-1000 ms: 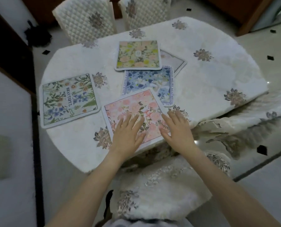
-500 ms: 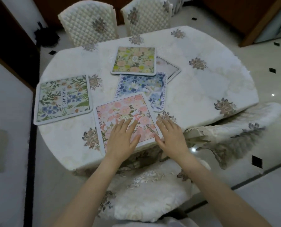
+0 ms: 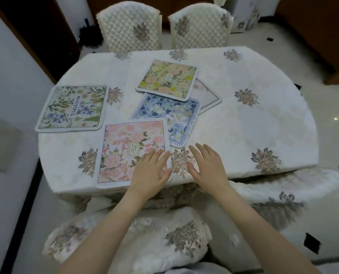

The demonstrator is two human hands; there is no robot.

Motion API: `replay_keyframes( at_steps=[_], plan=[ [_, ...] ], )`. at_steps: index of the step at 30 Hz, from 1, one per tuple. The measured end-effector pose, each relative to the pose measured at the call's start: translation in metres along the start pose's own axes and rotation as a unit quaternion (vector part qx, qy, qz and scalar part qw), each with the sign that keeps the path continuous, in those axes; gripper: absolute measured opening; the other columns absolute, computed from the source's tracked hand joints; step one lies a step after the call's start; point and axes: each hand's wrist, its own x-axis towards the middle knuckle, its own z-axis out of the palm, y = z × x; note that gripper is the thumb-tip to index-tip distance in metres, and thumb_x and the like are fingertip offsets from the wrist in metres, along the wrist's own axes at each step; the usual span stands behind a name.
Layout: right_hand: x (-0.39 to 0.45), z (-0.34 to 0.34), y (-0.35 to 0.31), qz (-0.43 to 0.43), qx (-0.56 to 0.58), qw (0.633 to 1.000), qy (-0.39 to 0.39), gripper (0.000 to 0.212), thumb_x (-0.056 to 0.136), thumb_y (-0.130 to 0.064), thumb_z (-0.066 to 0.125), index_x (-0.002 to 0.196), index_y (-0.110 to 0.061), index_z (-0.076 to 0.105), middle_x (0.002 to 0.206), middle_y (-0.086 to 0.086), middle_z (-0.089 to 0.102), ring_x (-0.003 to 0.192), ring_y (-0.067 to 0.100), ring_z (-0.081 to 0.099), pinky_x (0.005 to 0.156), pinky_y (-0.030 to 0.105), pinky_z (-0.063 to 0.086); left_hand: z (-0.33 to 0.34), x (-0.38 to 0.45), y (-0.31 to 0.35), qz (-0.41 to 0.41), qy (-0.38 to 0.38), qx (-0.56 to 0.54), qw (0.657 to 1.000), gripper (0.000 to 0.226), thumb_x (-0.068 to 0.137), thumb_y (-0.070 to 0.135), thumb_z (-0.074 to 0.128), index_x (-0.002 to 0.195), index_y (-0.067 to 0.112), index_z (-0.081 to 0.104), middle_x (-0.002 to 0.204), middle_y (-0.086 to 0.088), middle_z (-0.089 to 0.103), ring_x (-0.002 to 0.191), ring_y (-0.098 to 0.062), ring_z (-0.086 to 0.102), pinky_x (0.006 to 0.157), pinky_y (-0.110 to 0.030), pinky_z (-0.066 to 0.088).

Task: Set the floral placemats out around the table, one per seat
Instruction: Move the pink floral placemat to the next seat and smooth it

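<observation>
Head view shows a table (image 3: 253, 119) with a white cloth that has flower bunches sewn on it. Five floral placemats lie on it. They are square with round corners and a pale edge. The pink placemat (image 3: 129, 147) is at the near edge, covered in pink roses with a small oval label in the middle. The green placemat (image 3: 74, 107) sits to the left, with green leaves, blue flowers and a word down its middle. The blue placemat (image 3: 170, 115) is near the middle, and the pink one covers its near corner. The yellow placemat (image 3: 168, 80) lies past it, over the blue one's far edge. The pale placemat (image 3: 206, 93) peeks out from under the yellow and blue ones. The left hand (image 3: 151, 173) lies flat and open on the pink placemat's right side, holding nothing. The right hand (image 3: 208, 167) is spread open just beside that mat, over the cloth, holding nothing. Two padded chairs (image 3: 129, 26) stand at the far side.
</observation>
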Motion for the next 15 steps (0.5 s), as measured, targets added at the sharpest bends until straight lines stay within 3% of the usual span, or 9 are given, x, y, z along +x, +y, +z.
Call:
replay_keyframes(
  at_steps=[8, 15],
  plan=[
    [-0.012, -0.026, 0.077, -0.030, 0.009, 0.999, -0.040, 0.049, 0.096, -0.036, 0.042, 0.141, -0.014, 0.040, 0.146, 0.011, 0.042, 0.137, 0.033, 0.033, 0.110, 0.046, 0.030, 0.006, 0.009, 0.084, -0.048, 0.024, -0.005, 0.999, 0.056, 0.096, 0.048, 0.029, 0.142, 0.019, 0.038, 0.143, -0.005, 0.046, 0.134, -0.027, 0.038, 0.111, -0.040, 0.028],
    [-0.044, -0.032, 0.083, 0.006, 0.061, 0.997, 0.040, 0.037, 0.092, -0.024, 0.054, 0.124, -0.005, 0.056, 0.120, 0.012, 0.062, 0.115, 0.031, 0.053, 0.095, 0.043, 0.044, 0.013, -0.005, 0.113, -0.025, 0.077, -0.039, 0.996, 0.052, 0.096, 0.043, 0.034, 0.135, 0.012, 0.047, 0.137, -0.007, 0.053, 0.126, -0.027, 0.046, 0.104, -0.041, 0.037]
  ],
)
